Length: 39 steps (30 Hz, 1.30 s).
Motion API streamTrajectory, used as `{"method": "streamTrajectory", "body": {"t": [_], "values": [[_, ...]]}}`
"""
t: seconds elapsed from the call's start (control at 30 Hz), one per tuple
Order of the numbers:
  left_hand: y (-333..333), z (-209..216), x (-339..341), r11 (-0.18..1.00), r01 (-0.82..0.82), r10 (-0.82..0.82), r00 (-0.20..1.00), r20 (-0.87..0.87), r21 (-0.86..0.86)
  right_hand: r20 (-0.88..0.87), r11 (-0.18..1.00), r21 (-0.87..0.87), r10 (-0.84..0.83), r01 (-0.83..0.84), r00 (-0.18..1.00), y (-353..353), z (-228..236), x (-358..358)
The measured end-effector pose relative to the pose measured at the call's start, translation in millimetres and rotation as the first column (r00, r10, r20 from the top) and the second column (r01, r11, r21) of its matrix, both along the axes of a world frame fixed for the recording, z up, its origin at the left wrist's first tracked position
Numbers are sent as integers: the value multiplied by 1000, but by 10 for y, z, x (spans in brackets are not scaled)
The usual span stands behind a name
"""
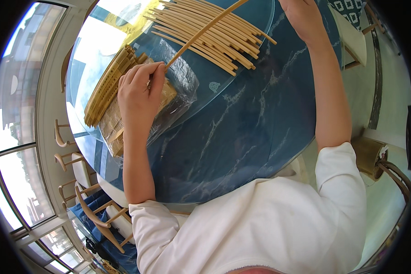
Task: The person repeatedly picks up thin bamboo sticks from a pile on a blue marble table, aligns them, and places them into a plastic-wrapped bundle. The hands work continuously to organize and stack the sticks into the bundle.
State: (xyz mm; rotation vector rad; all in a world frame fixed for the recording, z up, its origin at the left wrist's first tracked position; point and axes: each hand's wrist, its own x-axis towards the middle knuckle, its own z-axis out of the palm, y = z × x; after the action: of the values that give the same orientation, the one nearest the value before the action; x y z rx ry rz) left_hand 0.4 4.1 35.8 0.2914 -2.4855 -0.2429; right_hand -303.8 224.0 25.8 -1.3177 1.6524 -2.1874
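My left hand (140, 91) is closed, pinching the lower end of a long thin wooden stick (205, 29) between thumb and fingers. The stick slants up to the right and leaves the view at the top edge. My right hand (301, 18) is raised at the top right; its fingers are cut off by the edge, so their grip is hidden. Under the stick lies a loose pile of similar pale sticks (223, 43), roughly parallel. Beside my left hand rests a long yellow-brown ridged bundle (109, 86), next to a pack in clear plastic wrap (185, 75).
A round glass turntable (235, 86) sits on the dark blue marbled table (242, 141). Something yellow (144, 27) lies at the far left. Wooden chairs (96, 210) stand at the left, with a pale seat (351, 41) at the right. A brown bin-like container (370, 157) is near my right elbow.
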Motion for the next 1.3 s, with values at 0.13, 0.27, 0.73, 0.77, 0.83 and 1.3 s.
{"method": "streamTrajectory", "body": {"t": [0.13, 0.27, 0.73, 0.77, 0.83, 1.3], "values": [[-35, 79, 29, 979, -6, -13, 995, 94, 204, -44, 999, 15, 38, -37, 998, 42, 79, 41], [-48, 145, 38, 848, -64, -10, 990, 137, 527, -161, 998, 13, -51, 54, 986, 50, 55, -22], [-162, 118, 140, 856, 147, -246, 959, 142, 495, -207, 963, 98, -226, 250, 952, 94, 102, 34], [-164, 112, 143, 862, 183, -270, 955, 124, 473, -208, 963, 95, -229, 252, 951, 91, 101, 31], [-170, 144, 147, 895, 180, -274, 944, 183, 408, -201, 963, 99, -226, 249, 953, 101, 105, 27], [-162, 128, 139, 935, 152, -242, 934, 262, 319, -156, 973, 139, -160, 182, 975, 117, 140, 48]]}}
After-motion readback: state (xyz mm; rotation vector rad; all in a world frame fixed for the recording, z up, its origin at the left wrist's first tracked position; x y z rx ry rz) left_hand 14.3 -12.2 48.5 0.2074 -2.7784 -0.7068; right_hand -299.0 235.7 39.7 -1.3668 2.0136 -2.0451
